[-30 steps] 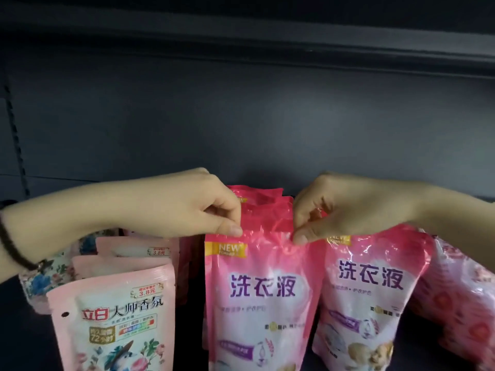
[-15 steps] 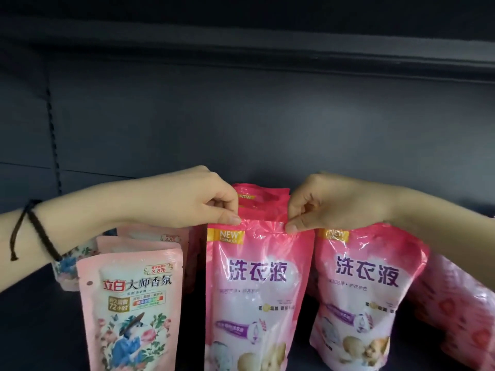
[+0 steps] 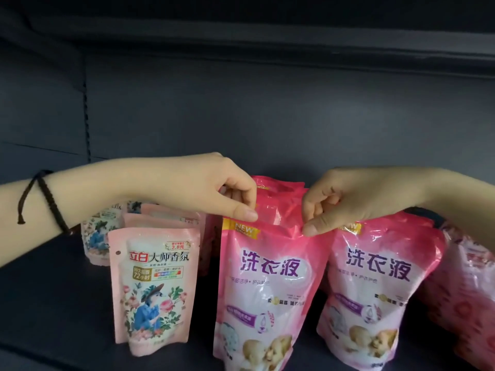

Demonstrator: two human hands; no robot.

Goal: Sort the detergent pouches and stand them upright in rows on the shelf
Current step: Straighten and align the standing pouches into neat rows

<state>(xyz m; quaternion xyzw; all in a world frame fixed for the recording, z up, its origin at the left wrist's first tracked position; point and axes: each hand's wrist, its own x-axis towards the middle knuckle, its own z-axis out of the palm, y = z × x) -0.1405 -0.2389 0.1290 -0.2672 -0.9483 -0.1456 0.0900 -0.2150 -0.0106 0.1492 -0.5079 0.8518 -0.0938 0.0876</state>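
A bright pink detergent pouch (image 3: 267, 287) with purple lettering stands upright at the front centre of the dark shelf (image 3: 53, 303). My left hand (image 3: 214, 194) pinches its top edge on the left and my right hand (image 3: 345, 199) pinches the top edge on the right. More pink pouches (image 3: 278, 196) of the same kind stand behind it. A matching pouch (image 3: 375, 287) stands to its right, leaning a little. On the left, a pale pink floral pouch (image 3: 155, 285) stands in front of a row of similar ones (image 3: 160, 218).
Deep pink patterned pouches (image 3: 466, 298) lean at the far right edge. The dark back panel (image 3: 267, 108) of the shelf rises behind everything. Bare shelf floor shows at the front left.
The view has shifted so the pouches sit further right and lower. Both hands still pinch the centre pouch's top, which now stands lower with its front more fully seen.
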